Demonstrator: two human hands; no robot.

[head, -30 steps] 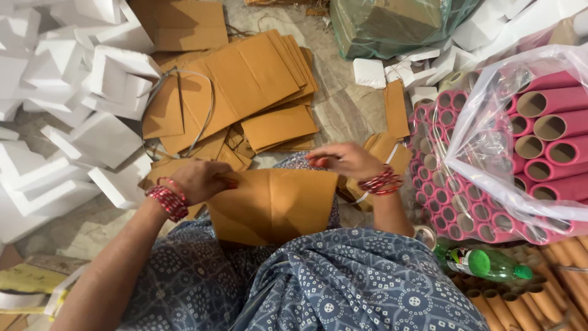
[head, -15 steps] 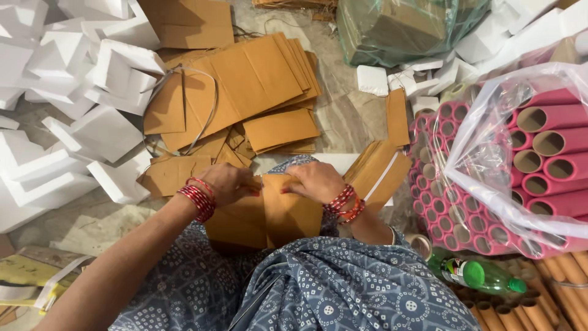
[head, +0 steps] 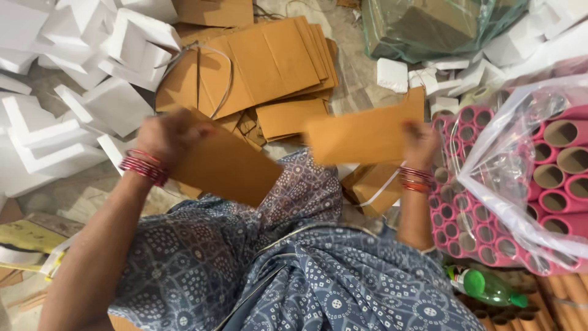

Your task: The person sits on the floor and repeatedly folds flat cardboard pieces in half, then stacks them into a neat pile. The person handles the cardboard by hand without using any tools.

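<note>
Nearest the camera lies the person's lap in blue patterned cloth (head: 294,270), with a green-capped bottle (head: 484,287) on the floor to the right. Just above it, the two hands have come apart: half a second ago they were pressed together on one folded brown card over the knees, and now each carries its own piece. The left hand (head: 168,138), blurred with motion, is closed on a brown card (head: 229,168) that slants down across the lap. The right hand (head: 419,144) pinches a second brown card (head: 361,138), held up flat. So the stack seems to have been split in two.

To the right stand pink tubes (head: 465,214), partly under a clear plastic bag (head: 520,184). Farther off lie a pile of brown cards (head: 269,61) and white foam blocks (head: 67,110).
</note>
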